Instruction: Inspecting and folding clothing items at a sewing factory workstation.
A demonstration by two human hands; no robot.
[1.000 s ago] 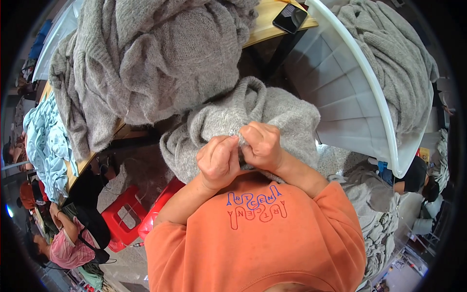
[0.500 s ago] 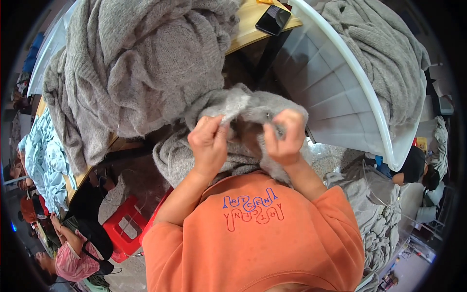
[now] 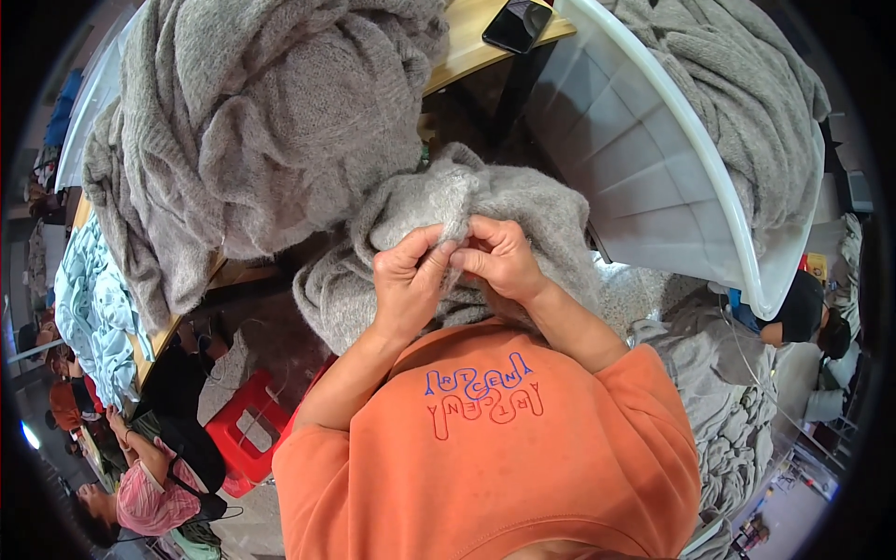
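Here both hands pinch the same fold of a grey knitted sweater (image 3: 523,201) held in front of the person's chest: the left hand (image 3: 409,280) and the right hand (image 3: 502,259) grip it with fingertips almost touching. A heap of grey knitwear (image 3: 271,121) lies on the wooden table (image 3: 467,47), beside a white plastic tub (image 3: 653,159) and a black phone (image 3: 516,23).

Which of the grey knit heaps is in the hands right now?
The small grey knit piece pinched between both hands, not the big pile on the table nor the one in the white tub.
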